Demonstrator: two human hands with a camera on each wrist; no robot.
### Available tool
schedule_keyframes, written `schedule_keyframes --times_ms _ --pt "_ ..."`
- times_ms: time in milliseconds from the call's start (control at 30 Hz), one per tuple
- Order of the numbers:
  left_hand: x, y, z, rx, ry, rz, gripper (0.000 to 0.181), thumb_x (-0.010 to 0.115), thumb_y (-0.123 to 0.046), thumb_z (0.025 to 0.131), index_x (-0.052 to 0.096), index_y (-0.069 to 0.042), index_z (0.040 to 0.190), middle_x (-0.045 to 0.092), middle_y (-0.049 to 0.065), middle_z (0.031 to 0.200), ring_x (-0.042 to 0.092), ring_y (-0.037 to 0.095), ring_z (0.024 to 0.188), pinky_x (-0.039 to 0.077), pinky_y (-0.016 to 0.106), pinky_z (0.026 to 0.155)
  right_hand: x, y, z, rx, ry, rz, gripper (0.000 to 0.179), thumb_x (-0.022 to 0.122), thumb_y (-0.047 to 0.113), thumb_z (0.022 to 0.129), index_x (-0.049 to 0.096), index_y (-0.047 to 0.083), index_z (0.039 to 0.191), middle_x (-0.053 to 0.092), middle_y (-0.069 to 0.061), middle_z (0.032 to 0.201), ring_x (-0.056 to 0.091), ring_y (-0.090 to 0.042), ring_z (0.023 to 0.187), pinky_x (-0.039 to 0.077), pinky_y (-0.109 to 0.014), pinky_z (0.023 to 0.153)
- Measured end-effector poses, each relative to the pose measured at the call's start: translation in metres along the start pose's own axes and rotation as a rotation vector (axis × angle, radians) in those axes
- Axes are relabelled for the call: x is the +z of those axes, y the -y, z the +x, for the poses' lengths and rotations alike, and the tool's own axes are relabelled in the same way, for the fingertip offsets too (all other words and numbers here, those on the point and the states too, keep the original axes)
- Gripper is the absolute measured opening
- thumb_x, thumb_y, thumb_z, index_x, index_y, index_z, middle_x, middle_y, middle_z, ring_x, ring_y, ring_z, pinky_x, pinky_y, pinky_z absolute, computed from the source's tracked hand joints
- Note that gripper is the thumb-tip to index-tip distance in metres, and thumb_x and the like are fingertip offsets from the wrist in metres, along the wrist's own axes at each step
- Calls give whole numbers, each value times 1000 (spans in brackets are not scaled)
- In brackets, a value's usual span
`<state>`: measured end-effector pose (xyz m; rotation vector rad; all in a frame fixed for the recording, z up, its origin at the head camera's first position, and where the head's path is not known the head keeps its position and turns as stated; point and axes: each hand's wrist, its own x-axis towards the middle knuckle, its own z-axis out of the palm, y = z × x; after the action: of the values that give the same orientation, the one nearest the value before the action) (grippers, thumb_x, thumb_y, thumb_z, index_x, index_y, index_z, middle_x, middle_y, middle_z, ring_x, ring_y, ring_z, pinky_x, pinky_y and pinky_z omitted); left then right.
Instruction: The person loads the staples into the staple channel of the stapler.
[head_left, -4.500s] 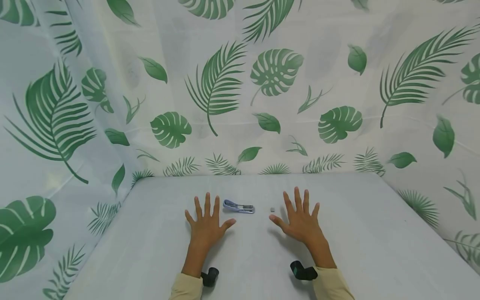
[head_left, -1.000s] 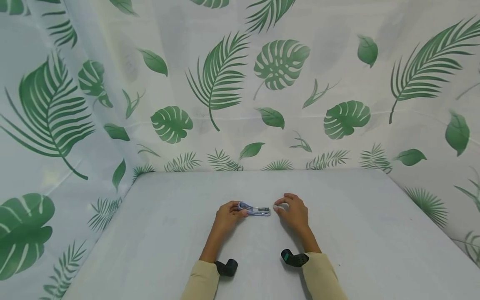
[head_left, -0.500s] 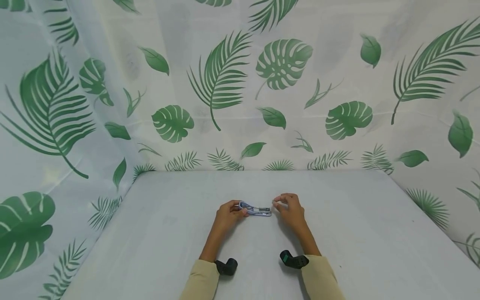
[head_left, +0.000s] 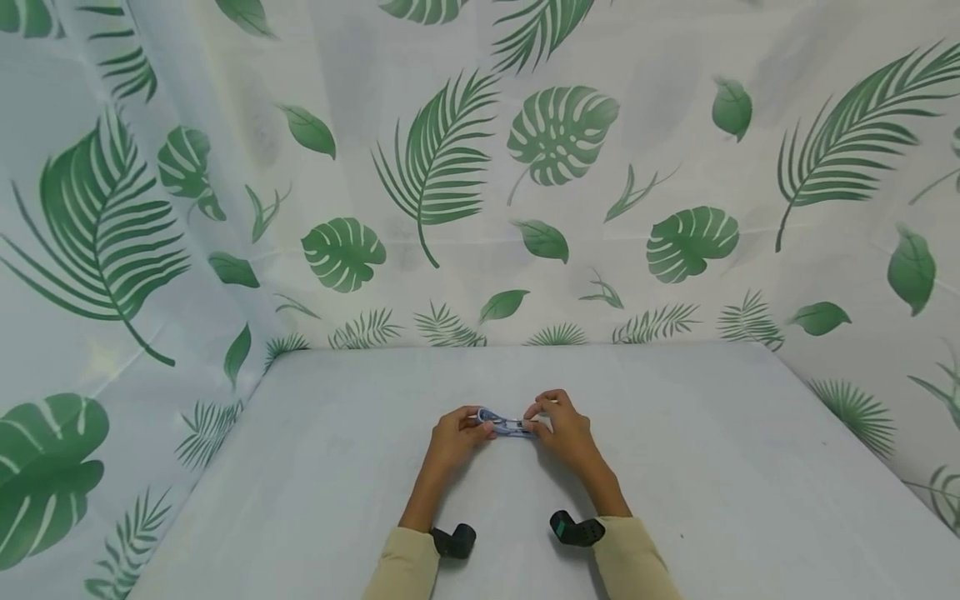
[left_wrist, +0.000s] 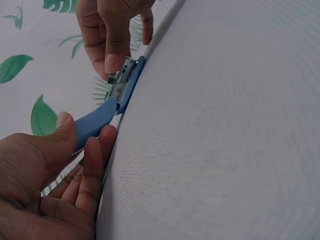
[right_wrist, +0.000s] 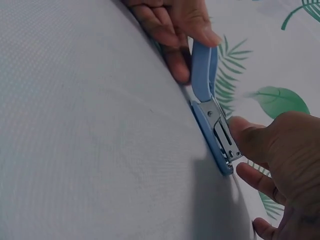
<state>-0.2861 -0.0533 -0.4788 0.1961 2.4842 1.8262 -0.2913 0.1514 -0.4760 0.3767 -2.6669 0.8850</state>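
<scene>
One white tabletop, leaf-print curtain behind, left hand clamped on blue stapler (right hand on staples).

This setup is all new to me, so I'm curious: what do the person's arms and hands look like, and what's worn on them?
The left hand and right hand are gloveless. The left sleeve and right sleeve are plain pale yellow-beige. At each cuff sits a bent black gadget: the left wrist device and the right wrist device, which shows a green patch. No cables show.
</scene>
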Motion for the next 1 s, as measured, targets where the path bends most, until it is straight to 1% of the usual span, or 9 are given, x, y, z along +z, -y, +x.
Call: schedule_keyframes --times_ms 100,200,333,533,600,667,767,900,1000 --pt "0 2 0 12 -3 2 34 66 -17 94 63 1 123 74 14 101 73 20 89 55 31 80 2 3 -1 -6 -11 -28 8 75 19 86 70 14 90 59 -12 117 65 -32 101 49 -53 74" --pt "0 3 0 8 -6 1 33 66 -19 94 64 -1 122 74 13 100 72 18 89 55 30 80 3 4 -1 10 -9 -36 8 74 19 87 69 14 90 59 -11 115 65 -30 101 49 -53 76" --pt "1 3 1 11 -7 3 32 66 -20 94 65 -2 120 74 12 99 72 18 89 54 28 78 3 7 0 19 12 -58 8 74 17 87 68 14 90 59 -8 111 65 -27 100 49 -51 76" --pt "1 2 1 15 -15 14 31 67 -19 94 66 -2 119 74 12 97 72 17 86 52 25 75 3 12 3 18 36 -100 8 75 13 85 67 12 87 57 -6 106 65 -23 94 51 -47 77" --pt "1 2 0 20 -19 24 32 67 -19 94 65 -1 120 75 12 96 72 16 85 52 25 74 3 13 4 14 38 -132 9 76 13 85 67 13 86 58 -6 106 64 -23 93 50 -48 80" --pt "1 1 0 17 -23 27 31 67 -20 94 66 -2 120 75 12 95 72 17 86 52 25 76 4 15 5 2 30 -171 9 77 13 83 68 13 85 59 -5 105 64 -23 93 49 -52 83" --pt "1 2 0 33 -29 27 32 67 -19 93 65 -1 120 75 14 95 72 19 87 53 27 78 5 18 6 -27 6 -230 11 80 13 80 70 14 82 62 -5 103 65 -24 96 46 -58 86" --pt "1 3 2 46 -38 34 33 67 -20 93 66 0 120 75 14 94 73 21 87 54 31 80 5 19 6 -46 -3 -275 12 82 14 78 71 14 83 63 -5 103 67 -25 92 49 -57 82" --pt "1 3 1 41 -41 38 33 68 -20 93 66 -1 119 75 14 94 72 20 86 54 30 79 5 18 3 -42 7 -262 14 82 15 79 72 14 89 63 -6 105 67 -24 86 51 -52 75"
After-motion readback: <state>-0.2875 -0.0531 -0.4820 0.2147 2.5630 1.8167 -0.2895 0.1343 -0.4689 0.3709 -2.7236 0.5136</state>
